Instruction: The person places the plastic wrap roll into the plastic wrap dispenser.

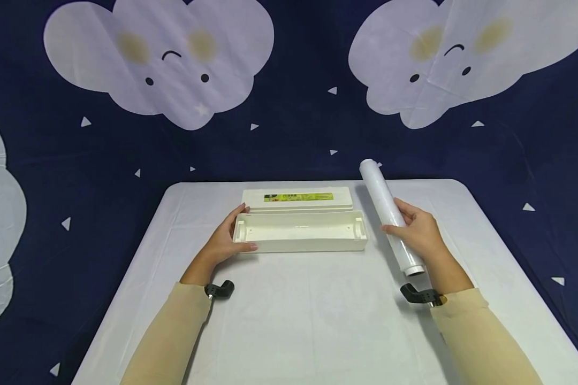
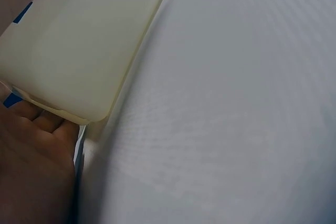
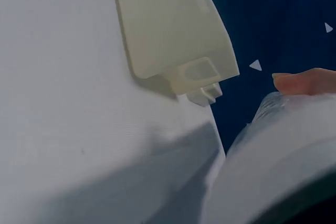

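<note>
A long cream plastic wrap box (image 1: pixel 298 246) lies open at mid-table, its inside showing bare. My left hand (image 1: pixel 223 240) grips its left end, thumb along the front wall and fingers at the far side; the left wrist view shows the box wall (image 2: pixel 79 45) between them. To the right of the box, my right hand (image 1: pixel 416 230) holds a roll of plastic wrap (image 1: pixel 382 198) around its middle, tilted with the far end up and left. In the right wrist view the roll (image 3: pixel 283 145) looms close, apart from the box's right end (image 3: pixel 178 30).
Behind the box lies its cream lid (image 1: pixel 252 199) with a yellow-green label (image 1: pixel 298 197). Everything stands on a white-covered table (image 1: pixel 313 315). A dark blue cloth (image 1: pixel 298 107) with cloud prints hangs beyond the far edge.
</note>
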